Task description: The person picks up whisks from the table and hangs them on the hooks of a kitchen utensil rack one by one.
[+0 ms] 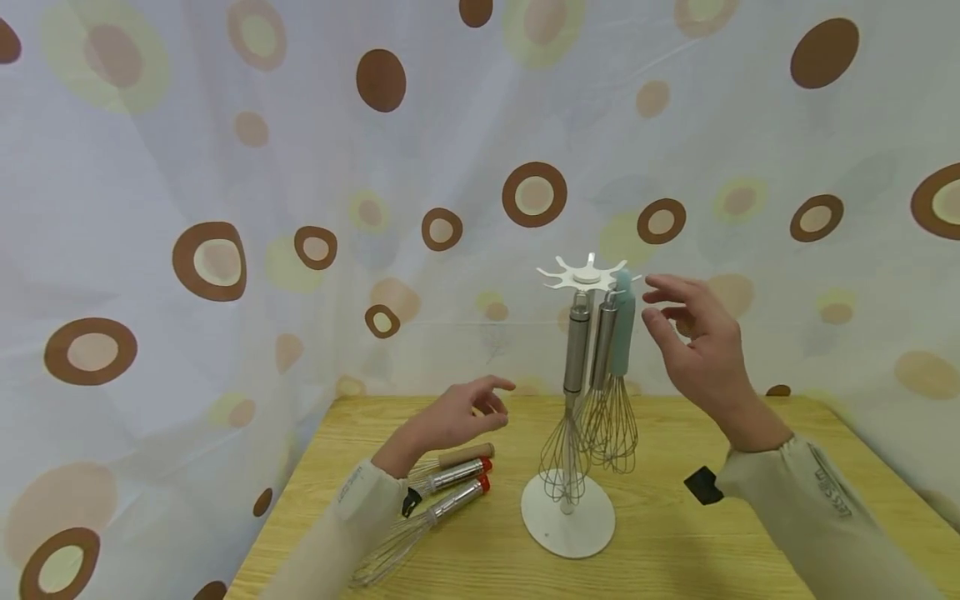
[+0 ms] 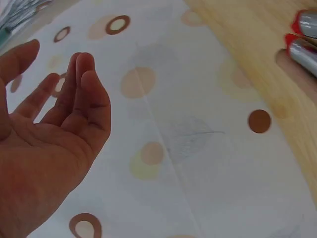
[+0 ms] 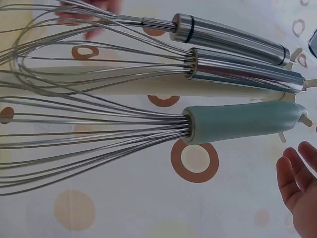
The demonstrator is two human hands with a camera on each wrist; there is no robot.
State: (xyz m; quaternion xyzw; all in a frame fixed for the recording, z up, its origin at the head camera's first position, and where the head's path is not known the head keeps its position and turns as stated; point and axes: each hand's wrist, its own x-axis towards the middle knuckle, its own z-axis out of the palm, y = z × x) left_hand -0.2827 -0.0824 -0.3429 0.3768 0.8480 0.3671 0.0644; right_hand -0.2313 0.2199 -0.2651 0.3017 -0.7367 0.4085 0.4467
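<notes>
A white stand (image 1: 567, 533) with a hooked top (image 1: 587, 277) holds three hanging whisks. Two have steel handles, one nearer (image 1: 576, 350) and one just behind it (image 1: 602, 354); the third has a mint-green handle (image 3: 242, 121). My right hand (image 1: 701, 350) hovers beside the hooked top, apart from the green handle, fingers loosely bent and holding nothing. To the left of the stand, my left hand (image 1: 453, 414) is raised over the table with relaxed fingers, also holding nothing; its palm (image 2: 54, 134) shows in the left wrist view.
On the wooden table (image 1: 675, 550), left of the stand, lie a wooden-handled whisk (image 1: 467, 455) and two whisks with silver handles and red ends, one farther (image 1: 459, 475) and one nearer (image 1: 459, 500). A spotted curtain (image 1: 450, 125) hangs behind and at both sides.
</notes>
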